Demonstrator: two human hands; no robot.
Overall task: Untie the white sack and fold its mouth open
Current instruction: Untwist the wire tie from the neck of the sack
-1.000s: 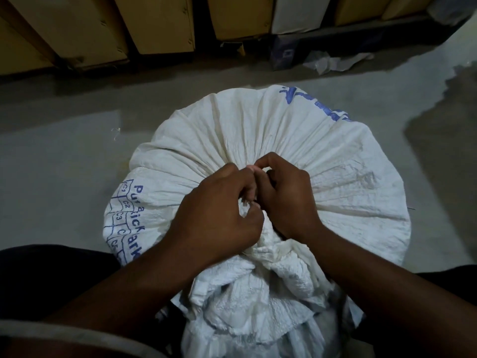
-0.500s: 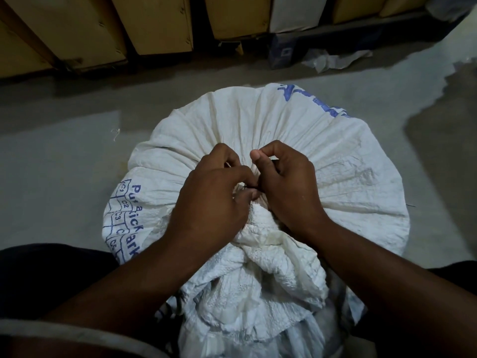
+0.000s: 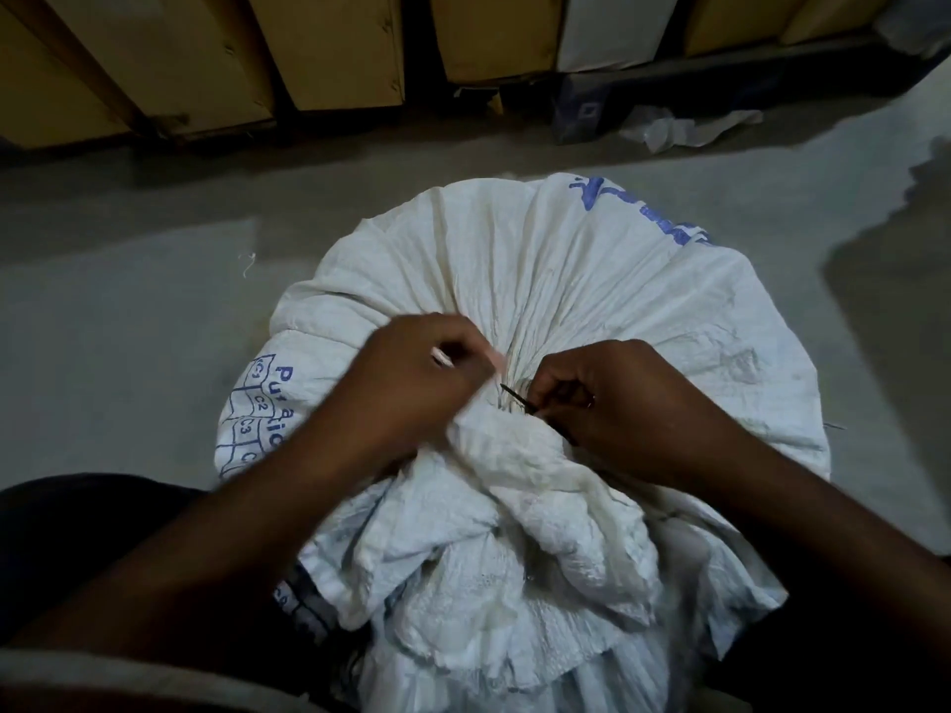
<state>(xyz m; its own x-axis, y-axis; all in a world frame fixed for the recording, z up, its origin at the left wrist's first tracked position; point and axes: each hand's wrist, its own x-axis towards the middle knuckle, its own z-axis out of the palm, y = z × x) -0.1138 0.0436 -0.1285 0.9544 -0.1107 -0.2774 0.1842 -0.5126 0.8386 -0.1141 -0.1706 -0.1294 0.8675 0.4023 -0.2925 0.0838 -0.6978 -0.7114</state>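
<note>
Right hand (image 3: 633,403) grip: fingers curled and pinched on a thin dark tie cord (image 3: 520,398), which shows as a short dark strand running from the gathered neck into the fingers; a second bit of dark strand pokes out below the fingers toward the crumpled cloth. Left hand (image 3: 411,383) grip: clenched at the neck, blurred; a small pale end sticks out between its fingers, but whether that is cord or sack fabric cannot be told. The two hands sit close, one on each side of the neck.

White sack (image 3: 592,280): woven, full and rounded, standing on the floor (image 3: 128,326) directly in front of the person, between the forearms; pleats radiate from the cinched neck out to the rim; fabric cream-white with faint smudges on the right side; blue printing on the far edge and a blue grid with letters and numbers on the left flank, partly covered by the left wrist. Loose mouth fabric (image 3: 514,558) spills toward the camera in crumpled, bunched folds, covering the near side of the sack; mouth not yet opened.

Around: grey floor, with a darker patch at right; a row of brown cartons (image 3: 329,48) along the far edge, one pale carton (image 3: 612,28) among them; crumpled clear plastic (image 3: 679,128) on the floor near the cartons; a short pale thread (image 3: 248,264) lying left of the sack; dark clothing at the bottom corners.
</note>
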